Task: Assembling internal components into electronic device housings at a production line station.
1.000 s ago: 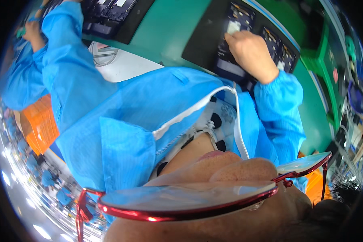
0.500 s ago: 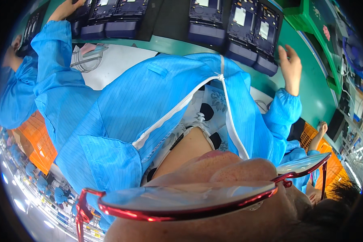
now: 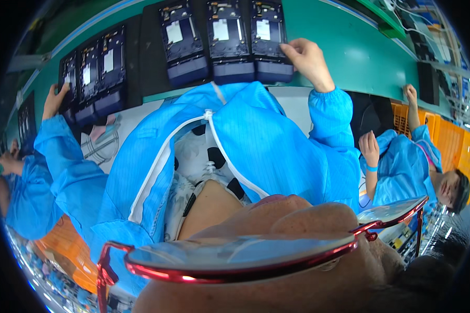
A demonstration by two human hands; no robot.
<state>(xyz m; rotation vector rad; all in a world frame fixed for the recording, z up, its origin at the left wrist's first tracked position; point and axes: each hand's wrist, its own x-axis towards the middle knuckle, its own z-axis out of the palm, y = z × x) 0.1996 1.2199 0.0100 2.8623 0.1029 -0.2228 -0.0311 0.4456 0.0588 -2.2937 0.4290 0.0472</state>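
Note:
Three dark blue electronic device housings stand in a row at the top middle, the middle housing (image 3: 227,39) between the other two. Each has an exposed inner side, a pale rectangle and a thick lower end. My right hand (image 3: 309,61) is at the right edge of the rightmost housing (image 3: 268,36), thumb and fingertips drawn together on it. Farther left, three similar housings (image 3: 90,73) stand close together. My left hand (image 3: 54,100) is beside the leftmost housing (image 3: 68,78), thumb and fingers apart, thumb close to its edge.
The housings lie on black mats (image 3: 147,52) on a green bench (image 3: 344,47). A cable coil (image 3: 100,148) lies on a white surface near my left sleeve. Another person (image 3: 402,167) sits at the right beside an orange crate (image 3: 449,138). Someone else's blue sleeve (image 3: 28,193) is at the far left.
The view has swung, so the bench and housings appear shifted. My right hand has gone from open beside the right group to contact with its rightmost housing. My left hand shows more fully.

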